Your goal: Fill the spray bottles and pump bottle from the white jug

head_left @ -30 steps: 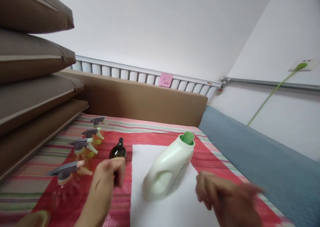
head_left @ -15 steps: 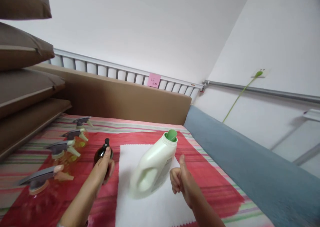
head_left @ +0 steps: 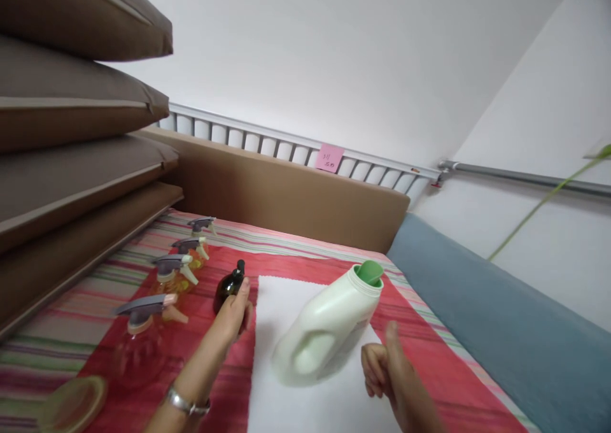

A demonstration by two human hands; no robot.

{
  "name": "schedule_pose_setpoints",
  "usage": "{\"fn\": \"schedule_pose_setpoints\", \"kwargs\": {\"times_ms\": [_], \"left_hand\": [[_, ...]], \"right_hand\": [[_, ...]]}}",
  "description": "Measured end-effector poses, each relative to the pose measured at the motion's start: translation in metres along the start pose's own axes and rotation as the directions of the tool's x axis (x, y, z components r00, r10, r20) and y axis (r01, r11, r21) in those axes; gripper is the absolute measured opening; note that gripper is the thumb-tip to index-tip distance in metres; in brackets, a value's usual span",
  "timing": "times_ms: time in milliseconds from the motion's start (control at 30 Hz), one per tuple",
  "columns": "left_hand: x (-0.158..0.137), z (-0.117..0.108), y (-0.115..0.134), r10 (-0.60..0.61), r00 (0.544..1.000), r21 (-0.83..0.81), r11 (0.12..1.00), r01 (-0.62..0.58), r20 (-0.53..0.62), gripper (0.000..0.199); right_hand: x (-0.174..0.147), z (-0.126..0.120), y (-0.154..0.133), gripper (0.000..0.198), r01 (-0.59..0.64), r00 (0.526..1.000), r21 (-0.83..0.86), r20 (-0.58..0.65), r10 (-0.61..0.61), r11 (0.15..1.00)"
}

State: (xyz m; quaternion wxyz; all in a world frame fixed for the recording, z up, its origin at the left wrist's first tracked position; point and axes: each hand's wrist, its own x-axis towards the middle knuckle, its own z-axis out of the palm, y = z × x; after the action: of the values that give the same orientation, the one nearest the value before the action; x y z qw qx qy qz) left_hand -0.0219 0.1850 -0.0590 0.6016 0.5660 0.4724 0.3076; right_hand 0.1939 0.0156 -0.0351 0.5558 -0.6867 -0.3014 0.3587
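- Because the view's left edge crops them, the cushions (head_left: 81, 165) show only their piped, brown fabric ends, stacked.
- The round, pale-rimmed disc (head_left: 71, 404) at bottom left blurs; what it is, I cannot tell.
- Four sprayers (head_left: 146, 309) line up with grey plastic heads; the nearest has a clear, rounded body, while those behind are partly covered by their neighbours.
- The dark bottle (head_left: 228, 290), glossy and round with a narrow black neck, is partly hidden by the left hand (head_left: 236, 315). That hand is clenched, thumb up; whether it touches the bottle is unclear. A metal bracelet (head_left: 184, 402) circles the wrist.
- The white sheet (head_left: 281, 411), zigzag-edged, runs out of view at the bottom.
- On it, between the hands, stands the jug (head_left: 317, 331): smooth pale plastic, loop handle, green mouth, label blurred.
- Beside the jug, the right hand (head_left: 386, 366) is clenched too, thumb raised, its palm out of sight.
- The blue panel (head_left: 482, 286) is cropped at right.
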Motion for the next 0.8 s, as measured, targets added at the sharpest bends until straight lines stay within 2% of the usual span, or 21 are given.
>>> {"fn": "schedule_pose_setpoints", "kwargs": {"times_ms": [133,233,333,400,467,533,600,667,733,800], "left_hand": [[0.001,-0.001,-0.004,0.049,0.999,-0.009,0.999,-0.049,-0.006,0.070],[0.001,-0.004,-0.008,0.211,0.966,-0.090,0.970,-0.226,-0.152,0.060],[0.002,-0.010,-0.016,0.368,0.842,-0.107,0.892,-0.440,-0.395,0.038],[0.006,-0.013,-0.024,0.431,0.751,-0.024,0.860,-0.510,-0.499,0.027],[0.014,-0.013,-0.033,0.496,0.682,0.133,0.848,-0.512,-0.538,0.026],[0.023,-0.010,-0.042,0.549,0.647,0.309,0.835,-0.455,-0.530,0.035],[0.030,-0.007,-0.049,0.562,0.650,0.433,0.822,-0.370,-0.512,0.048],[0.035,-0.005,-0.054,0.533,0.677,0.481,0.827,-0.290,-0.507,0.057],[0.040,-0.007,-0.057,0.473,0.718,0.490,0.846,-0.209,-0.511,0.062],[0.043,-0.010,-0.059,0.410,0.756,0.484,0.864,-0.141,-0.511,0.066]], "right_hand": [[0.002,0.000,0.000,0.074,0.043,0.994,-0.064,0.103,-0.037,0.997],[-0.005,0.018,-0.016,0.074,0.086,0.972,-0.171,0.230,-0.045,0.981],[-0.013,0.057,-0.046,0.057,0.222,0.954,-0.274,0.258,-0.151,0.936],[-0.007,0.091,-0.065,0.044,0.348,0.922,-0.355,0.298,-0.248,0.867],[0.011,0.128,-0.076,0.037,0.436,0.891,-0.464,0.344,-0.296,0.771],[0.038,0.163,-0.077,0.032,0.444,0.894,-0.565,0.335,-0.299,0.695],[0.067,0.194,-0.072,0.047,0.418,0.908,-0.622,0.309,-0.283,0.662],[0.089,0.217,-0.064,0.056,0.385,0.923,-0.677,0.292,-0.251,0.627],[0.104,0.233,-0.056,0.050,0.362,0.932,-0.725,0.289,-0.219,0.586],[0.111,0.243,-0.050,0.033,0.358,0.934,-0.756,0.293,-0.205,0.548]]}}
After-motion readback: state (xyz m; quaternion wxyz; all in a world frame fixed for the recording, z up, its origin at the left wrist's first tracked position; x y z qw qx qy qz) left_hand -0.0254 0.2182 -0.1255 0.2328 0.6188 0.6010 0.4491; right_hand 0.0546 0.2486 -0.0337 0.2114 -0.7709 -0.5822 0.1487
